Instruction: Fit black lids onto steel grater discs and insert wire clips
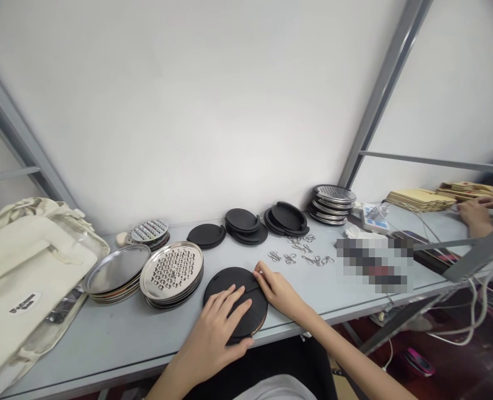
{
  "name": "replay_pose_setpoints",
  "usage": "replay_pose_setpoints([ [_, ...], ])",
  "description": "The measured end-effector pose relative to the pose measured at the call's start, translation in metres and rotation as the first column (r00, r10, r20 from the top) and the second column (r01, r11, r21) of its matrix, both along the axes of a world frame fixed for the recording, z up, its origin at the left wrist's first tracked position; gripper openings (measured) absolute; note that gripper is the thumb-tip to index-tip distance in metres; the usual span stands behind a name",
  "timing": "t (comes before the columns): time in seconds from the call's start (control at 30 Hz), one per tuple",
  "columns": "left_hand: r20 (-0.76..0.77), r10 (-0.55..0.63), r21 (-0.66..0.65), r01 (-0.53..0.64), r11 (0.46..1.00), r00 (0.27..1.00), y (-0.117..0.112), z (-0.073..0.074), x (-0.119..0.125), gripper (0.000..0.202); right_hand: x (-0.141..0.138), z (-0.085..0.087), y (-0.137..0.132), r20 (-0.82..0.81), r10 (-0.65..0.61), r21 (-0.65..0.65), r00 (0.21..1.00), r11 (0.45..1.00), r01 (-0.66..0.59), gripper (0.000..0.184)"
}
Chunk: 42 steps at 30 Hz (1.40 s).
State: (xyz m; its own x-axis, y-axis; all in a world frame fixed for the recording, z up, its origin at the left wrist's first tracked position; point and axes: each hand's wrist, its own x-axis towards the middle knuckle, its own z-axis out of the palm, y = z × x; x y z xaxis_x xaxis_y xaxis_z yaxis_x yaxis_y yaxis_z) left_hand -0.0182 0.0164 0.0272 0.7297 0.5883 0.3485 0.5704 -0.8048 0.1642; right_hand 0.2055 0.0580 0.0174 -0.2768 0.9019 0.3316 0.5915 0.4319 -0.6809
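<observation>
A round black plate (235,279) lies near the table's front edge, with a notch and a coppery sliver at its lower right rim. My left hand (217,328) rests on top of it, fingers stretched out and the thumb by the near edge. At the far right rim, the curled fingers of my right hand (274,286) grip the plate. Just left of it stands a stack of round metal grater discs (172,271). Beyond my right hand, several small metal wire clips (290,258) are scattered.
Smooth metal discs (119,269) are piled at left beside a cream bag (33,289). Along the wall lie black round plates (207,235) and another grater stack (333,206). On the right, a person's hands (475,216) are near yellow envelopes (417,199), behind a metal frame (379,94).
</observation>
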Motion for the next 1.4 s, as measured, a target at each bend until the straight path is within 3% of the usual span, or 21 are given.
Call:
replay_pose_setpoints([
  [0.33,0.000,0.002,0.004,-0.002,1.000,1.000,-0.0001,0.0009,0.0006,0.056,0.0004,-0.0012,-0.0010,0.025,-0.017,0.016,1.000,1.000,0.017,0.015],
  [0.87,-0.002,0.004,0.012,-0.004,1.000,1.000,0.0000,0.0007,0.0011,0.055,-0.0014,0.0057,-0.0023,-0.158,-0.030,0.042,0.987,0.998,0.037,0.009],
  [1.4,-0.009,0.001,0.005,-0.001,1.000,1.000,-0.0006,0.0021,0.0012,0.055,0.0000,0.0069,-0.0022,-0.086,0.028,0.033,0.996,0.999,-0.025,0.016],
])
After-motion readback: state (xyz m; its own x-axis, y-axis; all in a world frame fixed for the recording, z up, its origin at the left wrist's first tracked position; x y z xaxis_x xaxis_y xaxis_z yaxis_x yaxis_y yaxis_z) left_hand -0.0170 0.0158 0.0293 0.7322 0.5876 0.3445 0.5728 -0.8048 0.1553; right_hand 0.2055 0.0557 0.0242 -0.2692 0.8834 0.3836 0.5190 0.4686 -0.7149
